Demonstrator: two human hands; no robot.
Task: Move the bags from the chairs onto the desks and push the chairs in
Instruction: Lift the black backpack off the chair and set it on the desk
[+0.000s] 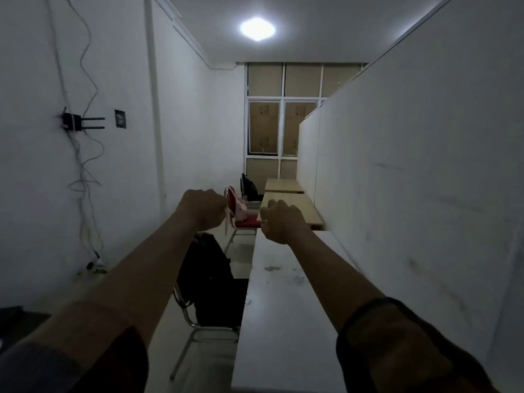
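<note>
A black backpack (208,279) sits on the nearest metal-framed chair (198,327), which stands out from the white desk (283,307). Farther on, a pink bag (241,207) rests on a red chair (246,223) beside a wooden desk (295,212). Beyond that, another black bag (250,186) sits on a dark chair next to a second wooden desk (283,185). Both my arms reach forward above the near chair and desk. My left hand (202,209) and my right hand (280,219) have curled fingers, with nothing visible in them.
A white partition wall (411,194) runs along the right side of the desks. The left wall carries a router (74,122) and hanging cables down to the floor. A narrow floor aisle lies between the chairs and the left wall. Covered windows close the far end.
</note>
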